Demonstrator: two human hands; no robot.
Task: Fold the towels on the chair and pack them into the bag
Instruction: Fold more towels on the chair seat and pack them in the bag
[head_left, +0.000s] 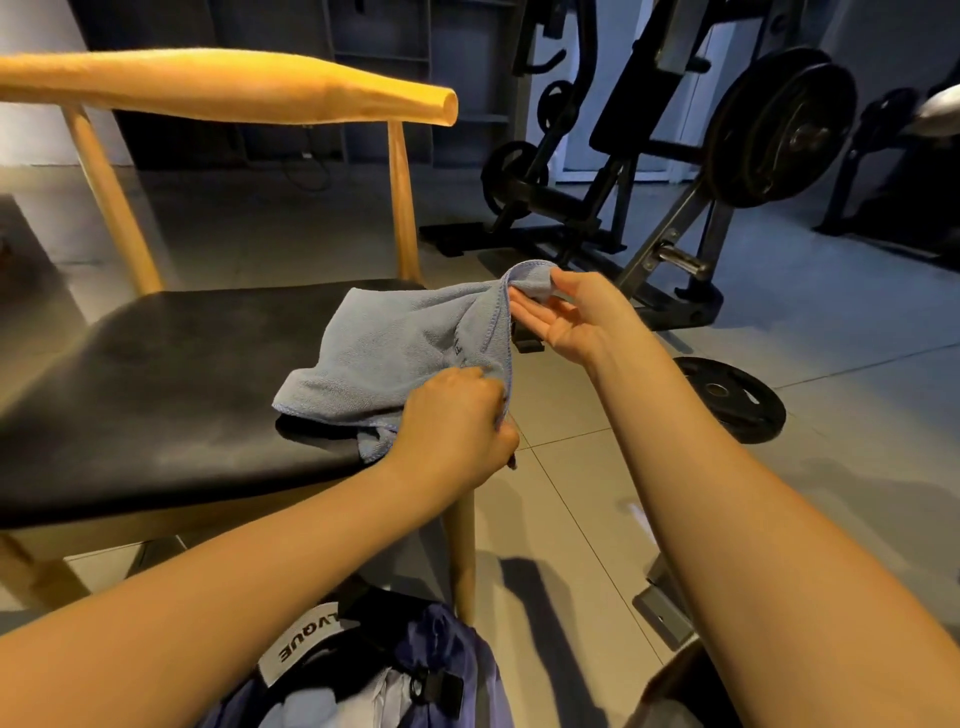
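The blue towel (405, 353) lies partly on the chair (156, 374) seat, with one edge stretched between the hands. The left hand (457, 421) grips the near corner with curled fingers, and the right hand (566, 322), just beyond it, pinches the far corner between thumb and forefinger, probably to pull that edge straight for a fold. The bag (447, 654) waits below the left forearm, close enough for packing.

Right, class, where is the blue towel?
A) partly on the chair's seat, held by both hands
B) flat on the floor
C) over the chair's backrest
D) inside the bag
A: the blue towel rests partly on the seat, the left hand gripping its near edge, the right hand pinching its far corner.
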